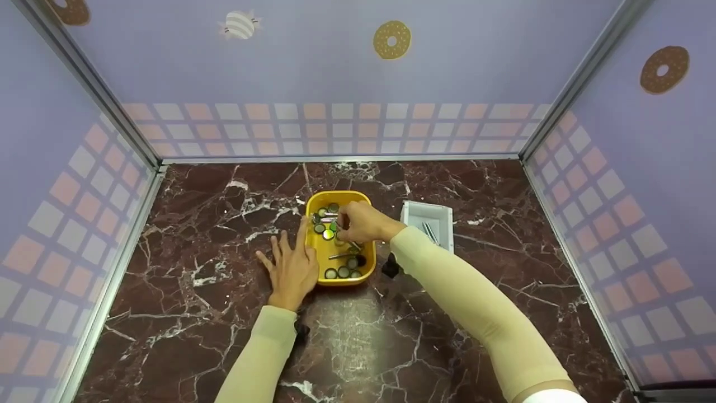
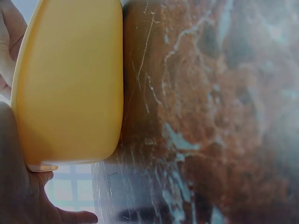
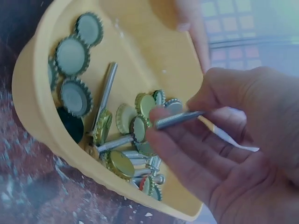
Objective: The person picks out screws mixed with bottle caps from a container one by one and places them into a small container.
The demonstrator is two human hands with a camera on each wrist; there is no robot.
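Observation:
A yellow tub [image 1: 324,257] holds many bottle caps [image 3: 73,56] and several silver bolts [image 3: 106,88]. Over it, my right hand [image 1: 363,221] pinches one silver bolt [image 3: 175,119] between thumb and fingers; part of this bolt is hidden by the thumb. My left hand [image 1: 293,268] lies spread along the tub's left side, its fingers fairly straight and touching the wall near the rim. In the left wrist view the tub's outer wall [image 2: 74,84] stands on the table, with left-hand fingers [image 2: 28,196] at its edge.
To the right of the tub stands a white tray [image 1: 411,212] with a few silver bolts [image 1: 429,230] in it, partly behind the right forearm. The dark red marbled tabletop [image 1: 212,291] is bounded by patterned panels at the back and both sides.

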